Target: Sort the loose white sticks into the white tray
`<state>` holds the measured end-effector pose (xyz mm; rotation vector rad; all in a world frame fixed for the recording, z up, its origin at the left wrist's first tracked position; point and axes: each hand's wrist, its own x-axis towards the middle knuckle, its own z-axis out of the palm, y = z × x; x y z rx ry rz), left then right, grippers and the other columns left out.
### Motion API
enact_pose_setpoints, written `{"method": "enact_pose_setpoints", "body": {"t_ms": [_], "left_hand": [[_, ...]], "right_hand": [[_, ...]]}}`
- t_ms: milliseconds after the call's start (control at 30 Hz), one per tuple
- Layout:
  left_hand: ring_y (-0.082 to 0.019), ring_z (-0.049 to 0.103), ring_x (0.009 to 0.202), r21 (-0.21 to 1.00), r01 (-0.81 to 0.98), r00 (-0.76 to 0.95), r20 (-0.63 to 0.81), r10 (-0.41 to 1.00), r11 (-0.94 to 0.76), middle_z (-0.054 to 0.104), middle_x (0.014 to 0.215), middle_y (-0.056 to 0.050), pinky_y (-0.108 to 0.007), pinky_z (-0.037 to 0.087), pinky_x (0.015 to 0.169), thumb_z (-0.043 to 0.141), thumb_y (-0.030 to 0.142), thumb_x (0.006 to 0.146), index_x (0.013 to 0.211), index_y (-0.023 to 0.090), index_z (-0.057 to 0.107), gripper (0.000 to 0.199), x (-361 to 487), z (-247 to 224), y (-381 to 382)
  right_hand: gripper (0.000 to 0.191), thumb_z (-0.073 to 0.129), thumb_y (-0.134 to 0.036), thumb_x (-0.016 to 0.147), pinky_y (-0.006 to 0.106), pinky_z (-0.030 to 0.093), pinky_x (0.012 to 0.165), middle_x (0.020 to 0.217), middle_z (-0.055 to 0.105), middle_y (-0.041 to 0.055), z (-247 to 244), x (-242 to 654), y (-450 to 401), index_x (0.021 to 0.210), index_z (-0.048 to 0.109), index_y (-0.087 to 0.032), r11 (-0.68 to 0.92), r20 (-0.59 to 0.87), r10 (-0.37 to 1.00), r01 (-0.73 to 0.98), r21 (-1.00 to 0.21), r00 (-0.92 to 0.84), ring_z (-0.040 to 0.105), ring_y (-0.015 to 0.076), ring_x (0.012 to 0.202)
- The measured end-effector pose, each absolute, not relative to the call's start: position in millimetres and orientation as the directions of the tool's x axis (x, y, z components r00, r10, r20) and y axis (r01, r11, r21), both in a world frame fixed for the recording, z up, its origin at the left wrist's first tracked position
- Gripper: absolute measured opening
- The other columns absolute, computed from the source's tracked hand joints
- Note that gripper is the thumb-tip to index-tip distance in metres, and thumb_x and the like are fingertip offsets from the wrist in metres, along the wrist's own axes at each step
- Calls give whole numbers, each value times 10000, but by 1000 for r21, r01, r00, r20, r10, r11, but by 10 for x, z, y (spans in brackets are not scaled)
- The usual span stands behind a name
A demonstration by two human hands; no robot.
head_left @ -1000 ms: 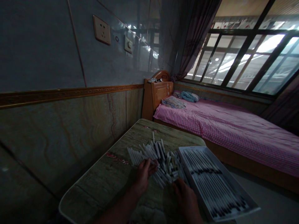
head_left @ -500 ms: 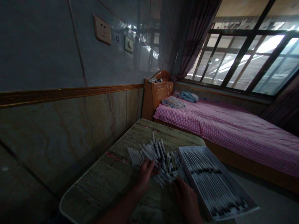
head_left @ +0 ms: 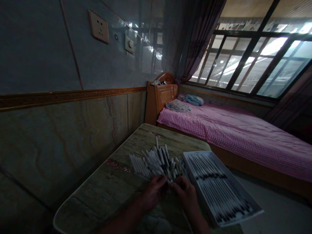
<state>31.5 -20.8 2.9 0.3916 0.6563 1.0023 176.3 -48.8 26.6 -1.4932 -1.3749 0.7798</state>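
My left hand (head_left: 155, 191) and my right hand (head_left: 185, 191) are close together at the near edge of a loose pile of pens (head_left: 158, 161). Their fingers are closed in a pinch on a slim pale pen (head_left: 170, 181), mostly hidden by the fingertips. White barrels and darker pieces lie mixed in the pile. Right of my right hand stands a shallow white box (head_left: 253, 199). Two rows of white pens with dark ends (head_left: 216, 191) lie side by side in it.
The pile and box rest on a wood-patterned table (head_left: 97, 191) with rounded corners. A tiled wall (head_left: 85, 130) runs along the left. Beyond the table stands a bed (head_left: 219, 130) with a pink checked cover, below a window (head_left: 243, 61).
My left hand has come down and right from the pile, and my right hand has moved up and left, so they now meet. The camera view has shifted slightly.
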Motion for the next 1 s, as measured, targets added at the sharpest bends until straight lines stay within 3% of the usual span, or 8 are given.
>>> {"method": "enact_pose_setpoints", "body": {"t_ms": [100, 167, 267, 400, 500, 833, 900, 1000], "left_hand": [[-119, 672, 585, 550, -706, 288, -352, 890, 446, 695, 653, 7, -187, 516, 532, 842, 207, 639, 762, 141, 679, 214, 263, 82, -145], [-124, 696, 624, 537, -734, 227, -381, 896, 415, 712, 679, 2, -184, 538, 555, 798, 144, 689, 767, 144, 667, 153, 221, 101, -91], [-125, 709, 638, 535, -756, 162, -404, 900, 377, 728, 697, -12, -176, 551, 557, 739, 87, 741, 786, 138, 657, 107, 182, 80, -15], [-128, 716, 647, 542, -771, 132, -380, 916, 335, 737, 717, -18, -169, 558, 556, 732, 75, 746, 807, 136, 655, 116, 182, 11, 36], [-133, 721, 657, 549, -764, 143, -369, 918, 339, 743, 737, -25, -171, 561, 560, 734, 82, 748, 814, 140, 656, 118, 192, -28, 39], [-145, 722, 686, 575, -749, 136, -354, 925, 330, 746, 748, -32, -187, 564, 587, 796, 182, 707, 807, 140, 664, 172, 221, -44, 1], [-152, 725, 691, 577, -741, 142, -366, 920, 344, 749, 748, -34, -189, 561, 575, 798, 185, 703, 805, 142, 664, 173, 221, -23, -9], [-150, 726, 697, 574, -744, 143, -365, 920, 343, 753, 752, -38, -187, 563, 592, 796, 170, 703, 812, 139, 669, 171, 224, -16, -14]], "right_hand": [[329, 491, -489, 817, 244, 427, 543, 620, 614, 0, 261, 1923, -425, 728, 609, -194, 22, 136, 958, 412, -911, 251, 565, 165, 581], [326, 455, -432, 847, 261, 458, 634, 771, 694, 50, 273, 2045, -369, 848, 662, -181, 9, 179, 948, 541, -841, 263, 631, 193, 700], [297, 431, -272, 867, 244, 438, 677, 908, 716, 88, 294, 2144, -256, 950, 699, -174, -30, 199, 962, 800, -600, 185, 659, 186, 792], [290, 423, -158, 888, 223, 366, 572, 903, 704, 90, 312, 2083, -100, 892, 711, -193, -81, 54, 994, 971, -226, 96, 660, 152, 713], [285, 442, -137, 884, 233, 363, 573, 886, 703, 110, 313, 2006, -34, 818, 714, -186, -73, 9, 997, 987, -144, 75, 670, 169, 729], [263, 428, -143, 888, 247, 405, 637, 892, 710, 122, 235, 2013, -51, 978, 674, -164, -96, 35, 994, 987, -127, 101, 683, 210, 846], [248, 427, -177, 886, 248, 416, 639, 873, 711, 113, 219, 2018, -81, 937, 669, -164, -108, 87, 987, 963, -247, 133, 681, 204, 816], [262, 451, -291, 859, 259, 456, 649, 859, 716, 92, 196, 1969, -150, 920, 673, -166, -28, 190, 961, 754, -656, 201, 671, 200, 781]]}}
